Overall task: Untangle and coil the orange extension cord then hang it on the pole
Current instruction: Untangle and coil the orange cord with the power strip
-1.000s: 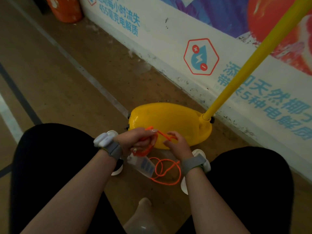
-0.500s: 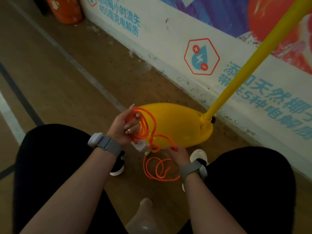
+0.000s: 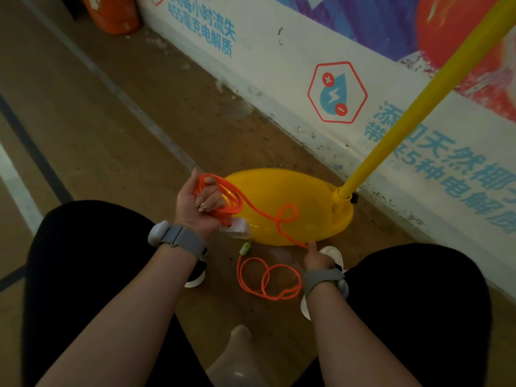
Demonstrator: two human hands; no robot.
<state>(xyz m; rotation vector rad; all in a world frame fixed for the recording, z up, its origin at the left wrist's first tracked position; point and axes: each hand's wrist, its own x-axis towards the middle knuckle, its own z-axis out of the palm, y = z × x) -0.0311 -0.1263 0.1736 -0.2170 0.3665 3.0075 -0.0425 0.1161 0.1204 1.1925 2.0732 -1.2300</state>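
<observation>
Head: more cord (image 3: 234,204) between left hand (image 3: 199,203), right hand (image 3: 317,256)

Dim, flat indoor light — soft focus, faint shadows, wide-angle bending at the edges.

grey wristbands (image 3: 183,242), black trousers (image 3: 83,263), white shoes (image 3: 333,254)

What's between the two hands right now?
In the head view, a stretch of orange cord with one small loop runs from the left hand to the right hand, crossing in front of the yellow base.
</observation>
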